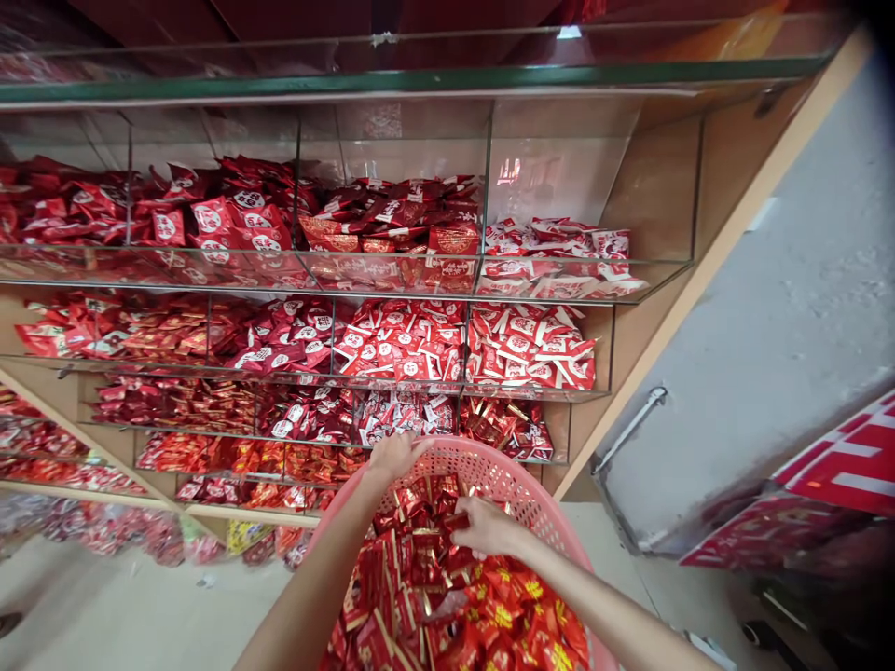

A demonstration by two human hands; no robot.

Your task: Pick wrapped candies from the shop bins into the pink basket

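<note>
A round pink plastic basket [552, 522] with perforated walls stands in front of the shelves. My left hand [392, 457] is closed on its far rim, thumb stretched along the edge. Inside the basket, my right hand [482, 527] has its fingers curled around small red foil packets [428, 559], partly hidden by the fingers. Dark red packets with gold edges fill the left and far part of the basket. Brighter red packets with yellow characters [503, 615] lie at the near right.
Glass-fronted shelves [559, 296] hold several compartments of red packets, such as white-and-red ones [531, 345]. The top glass shelf [419, 79] juts out above. A grey wall [769, 326] and red printed sheets [839, 466] are at right. Bagged goods [112, 527] lie on the floor at left.
</note>
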